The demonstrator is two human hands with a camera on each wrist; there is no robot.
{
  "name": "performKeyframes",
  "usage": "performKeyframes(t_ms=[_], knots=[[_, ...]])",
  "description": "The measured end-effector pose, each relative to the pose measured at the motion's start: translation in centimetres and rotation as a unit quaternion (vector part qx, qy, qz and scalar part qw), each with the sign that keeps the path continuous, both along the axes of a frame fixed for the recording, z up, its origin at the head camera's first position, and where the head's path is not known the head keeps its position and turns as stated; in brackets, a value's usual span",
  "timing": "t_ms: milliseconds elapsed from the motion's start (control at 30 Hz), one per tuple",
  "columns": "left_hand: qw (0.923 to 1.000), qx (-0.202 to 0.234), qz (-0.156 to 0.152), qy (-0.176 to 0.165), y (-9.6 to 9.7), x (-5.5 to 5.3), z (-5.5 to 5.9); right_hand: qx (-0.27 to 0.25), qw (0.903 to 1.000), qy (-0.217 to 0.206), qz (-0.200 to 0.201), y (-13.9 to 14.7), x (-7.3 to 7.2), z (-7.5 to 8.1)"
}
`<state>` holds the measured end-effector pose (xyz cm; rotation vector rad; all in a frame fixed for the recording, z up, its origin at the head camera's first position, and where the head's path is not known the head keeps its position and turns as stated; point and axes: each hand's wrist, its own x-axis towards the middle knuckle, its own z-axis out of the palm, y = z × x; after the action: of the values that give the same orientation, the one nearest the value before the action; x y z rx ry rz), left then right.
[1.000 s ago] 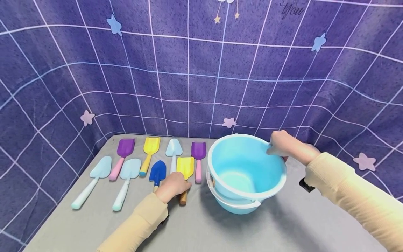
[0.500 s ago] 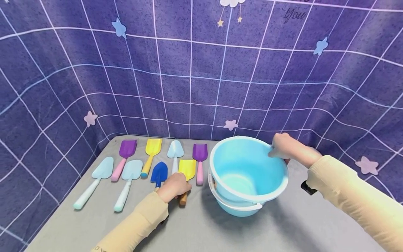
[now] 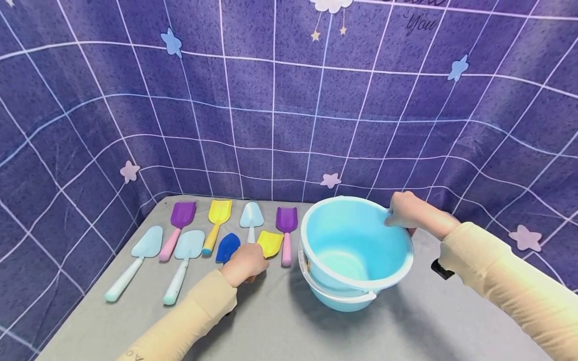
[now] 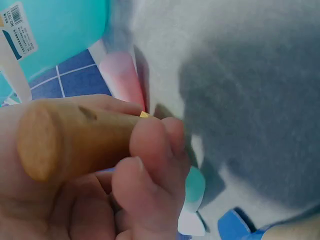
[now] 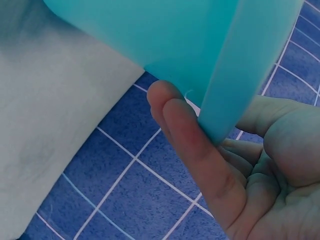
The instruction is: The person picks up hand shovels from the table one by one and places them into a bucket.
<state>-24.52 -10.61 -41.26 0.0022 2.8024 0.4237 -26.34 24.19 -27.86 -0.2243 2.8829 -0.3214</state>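
Note:
My left hand (image 3: 246,261) grips the wooden handle (image 4: 85,137) of a toy shovel with a yellow blade (image 3: 270,244). In the left wrist view the fingers curl round that handle, its end pointing at the camera. Beside this hand lies a trowel with a dark blue blade (image 3: 228,247), its handle hidden in the head view. My right hand (image 3: 404,213) holds the far right rim of a light blue bucket (image 3: 316,268), thumb inside and fingers outside. The bucket leans, its mouth towards me, and its white carrying handle hangs down the front.
More toy shovels lie on the grey table: purple ones with pink handles (image 3: 286,248), a yellow one (image 3: 218,220), and pale blue trowels (image 3: 187,245) (image 3: 146,243) (image 3: 251,215). A purple gridded curtain (image 3: 293,125) stands behind and at both sides.
My left hand has drawn the yellow shovel's handle slightly left, and its blade has turned and tilted. My right hand and the bucket stay in place.

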Motion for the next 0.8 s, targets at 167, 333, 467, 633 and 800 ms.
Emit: performKeyframes(t_ms=[167,333,467,633,800], knots=[[0.9993,-0.029,0.019,-0.01,0.2,-0.3,0.7,0.005,1.0,0.001,-0.001,-0.1,0.0,0.0],[0.9976,-0.068,0.01,-0.007,0.1,-0.6,1.6,0.012,0.9999,-0.001,0.001,0.0,0.0,0.0],[0.9953,-0.094,-0.009,0.023,-0.3,-1.0,2.3,0.014,0.9999,0.003,0.002,0.0,0.0,0.0],[0.9924,-0.109,-0.033,0.047,-0.6,-1.2,3.1,0.014,0.9999,0.0,0.003,0.1,0.1,0.1],[0.9899,-0.112,-0.056,0.067,-1.1,-1.1,4.2,0.012,0.9999,0.0,0.007,0.1,0.0,0.0]])
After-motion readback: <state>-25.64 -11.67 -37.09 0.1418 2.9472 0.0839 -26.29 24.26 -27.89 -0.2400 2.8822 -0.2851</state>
